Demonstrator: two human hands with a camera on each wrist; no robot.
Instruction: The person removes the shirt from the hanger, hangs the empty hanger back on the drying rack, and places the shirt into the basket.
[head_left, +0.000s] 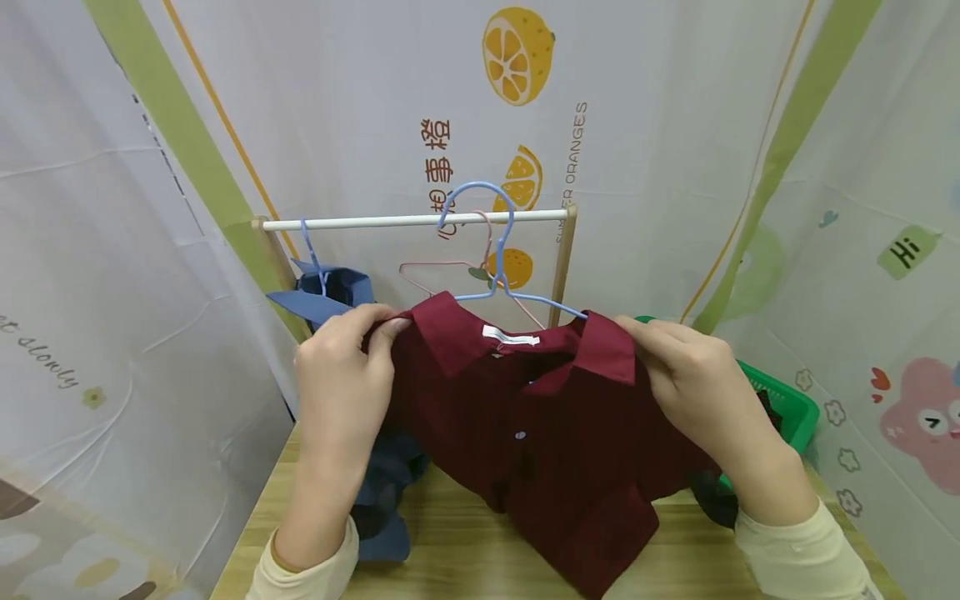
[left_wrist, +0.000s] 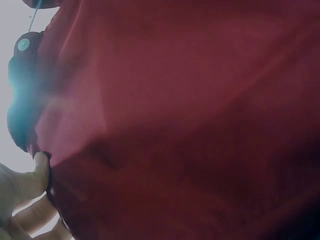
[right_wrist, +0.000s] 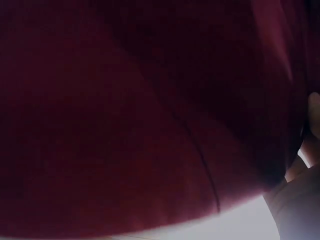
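A dark red collared shirt (head_left: 517, 417) with a white neck label hangs spread between both hands, above the table. Inside its collar sits a blue hanger (head_left: 501, 250), whose hook rises in front of the rack's white bar. My left hand (head_left: 345, 358) pinches the shirt's shoulder beside the collar, thumb on the near side. On the other shoulder my right hand (head_left: 686, 375) grips the cloth with its fingers. In the left wrist view the red cloth (left_wrist: 175, 100) fills most of the picture, the left thumb at its edge. The right wrist view shows cloth (right_wrist: 125, 125) and part of the right hand.
A small rack with a white bar (head_left: 360, 222) stands behind the shirt. A blue garment (head_left: 337, 287) hangs at its left end, and an empty pink hanger (head_left: 435, 265) further along. At the right is a green basket (head_left: 802, 412) on the wooden table (head_left: 465, 533). Printed curtains surround everything.
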